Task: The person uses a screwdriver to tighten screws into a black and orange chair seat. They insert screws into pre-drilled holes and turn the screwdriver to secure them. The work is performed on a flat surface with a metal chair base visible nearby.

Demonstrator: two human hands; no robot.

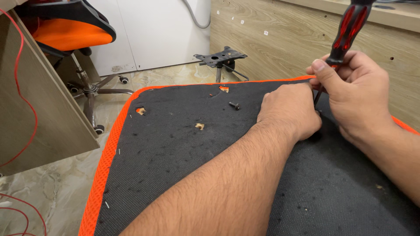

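Note:
An upturned chair seat (175, 148), black fabric underside with an orange mesh rim, fills the lower view. My right hand (356, 94) grips a red-and-black screwdriver (348, 28) by the lower handle, its shaft pointing down at the seat. My left hand (291, 111) rests curled on the fabric beside the shaft's tip, fingers hidden; what they pinch is not visible. A loose black screw (235, 105) lies on the seat left of my left hand. Several torn holes (200, 126) show wood beneath.
A black chair mounting plate on a post (220, 58) stands beyond the seat. An orange-and-black office chair (72, 32) with a wheeled base sits at the upper left behind a wooden panel (39, 113). Red wire (17, 78) hangs at left. A wooden wall (280, 35) runs behind.

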